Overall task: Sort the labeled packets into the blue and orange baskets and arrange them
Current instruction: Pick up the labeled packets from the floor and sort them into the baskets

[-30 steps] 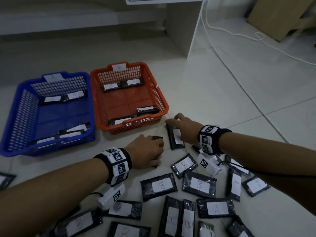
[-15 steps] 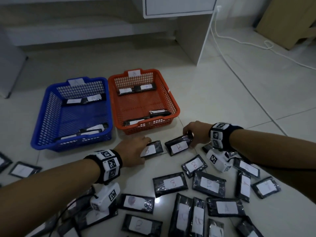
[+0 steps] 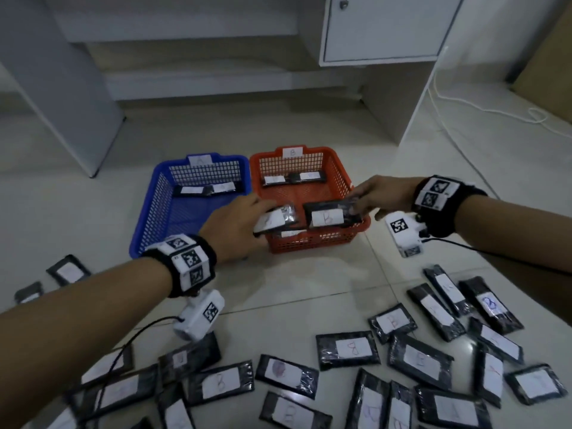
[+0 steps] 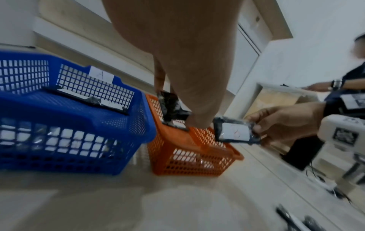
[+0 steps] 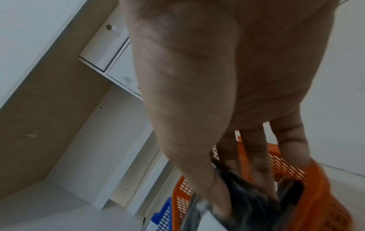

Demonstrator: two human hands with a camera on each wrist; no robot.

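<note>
Both grips grasping: right hand (image 3: pixel 382 196) pinching a B-labelled black foil packet (image 3: pixel 332 214), long axis crosswise, over the orange mesh basket (image 3: pixel 340 178); left hand (image 3: pixel 236 230) holding another black packet (image 3: pixel 274 219) above its near-left corner.

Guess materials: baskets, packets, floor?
Baskets, blue and orange: likely moulded plastic, with uniform colour and lattice walls. Packets: dark glossy film, crinkled with highlights, with white, probably paper labels. Floor: pale glazed-looking tiles, with grout lines and sheen.

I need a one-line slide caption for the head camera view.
Left hand and right hand each hold a labeled packet over the orange basket, beside the blue basket.
</note>
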